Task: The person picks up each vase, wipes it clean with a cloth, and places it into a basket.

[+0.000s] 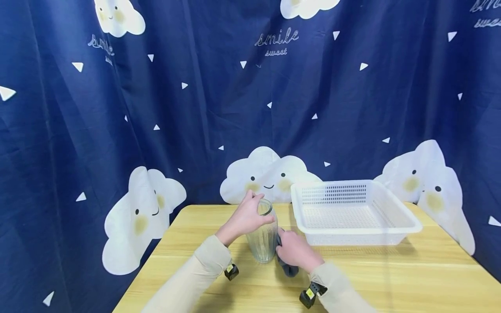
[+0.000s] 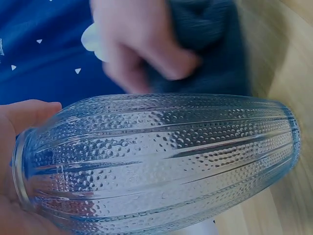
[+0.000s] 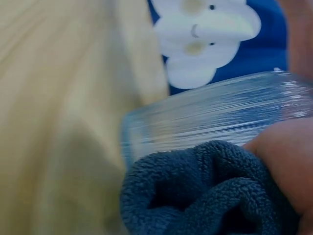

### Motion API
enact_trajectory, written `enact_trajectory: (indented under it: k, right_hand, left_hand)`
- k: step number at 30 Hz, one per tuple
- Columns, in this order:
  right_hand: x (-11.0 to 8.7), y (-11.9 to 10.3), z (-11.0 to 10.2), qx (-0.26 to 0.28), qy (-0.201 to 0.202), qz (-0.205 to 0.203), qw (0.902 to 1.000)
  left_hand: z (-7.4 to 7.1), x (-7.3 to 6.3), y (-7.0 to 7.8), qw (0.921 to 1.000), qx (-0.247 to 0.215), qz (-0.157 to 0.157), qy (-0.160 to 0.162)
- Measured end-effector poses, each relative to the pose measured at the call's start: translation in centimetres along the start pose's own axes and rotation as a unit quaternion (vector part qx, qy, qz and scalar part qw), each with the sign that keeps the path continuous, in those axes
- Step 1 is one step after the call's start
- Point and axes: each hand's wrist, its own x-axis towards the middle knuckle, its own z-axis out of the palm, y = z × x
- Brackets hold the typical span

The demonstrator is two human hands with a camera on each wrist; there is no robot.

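Pale sleeves, left hand gripping ribbed glass vase, right hand clutching dark towel

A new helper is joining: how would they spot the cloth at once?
On the table, left of the white basket, is a glass vase. Just right of the vase, the right hand holds the cloth. Unlike the clear vase and white basket, it is dark and fluffy.

Wht bskt on tbl, curtain behind
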Motion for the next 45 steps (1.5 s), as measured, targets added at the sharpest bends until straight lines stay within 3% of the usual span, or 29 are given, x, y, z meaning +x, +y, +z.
enact_trajectory:
  k: [5,10,17,21,25,34,41,45]
  right_hand:
    - [-0.1,0.9,1.4,0.008,-0.026,0.007,0.9996]
    - [-0.4,0.8,0.5,0.039,-0.012,0.005,0.9992]
    - [-0.5,-1.0,-3.6,0.041,0.053,0.007,0.9977]
    - [-0.2,-1.9,-5.6,0.048,0.104,-0.010,0.9934]
    - [0.2,-2.0,-6.0,0.032,0.128,-0.025,0.9910]
    - [0.6,-0.9,-3.2,0.009,0.082,-0.004,0.9966]
    - [-0.2,0.5,0.7,0.001,-0.008,0.006,0.9999]
    - [-0.4,0.8,1.3,0.006,-0.017,0.010,0.9998]
  left_hand:
    - [-0.3,-0.3,0.5,0.9989,0.046,-0.010,0.004]
    - [-0.8,-0.7,1.3,0.9960,0.088,-0.017,-0.006]
    - [-0.8,-0.6,1.1,0.9988,0.028,-0.011,-0.039]
    - [-0.8,-0.5,1.0,0.9993,0.007,-0.009,-0.035]
    - [-0.6,-0.4,1.0,0.9998,-0.001,-0.001,-0.022]
    - [0.3,-0.2,1.0,0.9996,0.010,0.014,0.024]
    - [1.1,-0.2,1.0,0.9966,0.042,0.012,0.070]
    - [1.3,-0.2,0.9,0.9959,0.048,0.008,0.077]
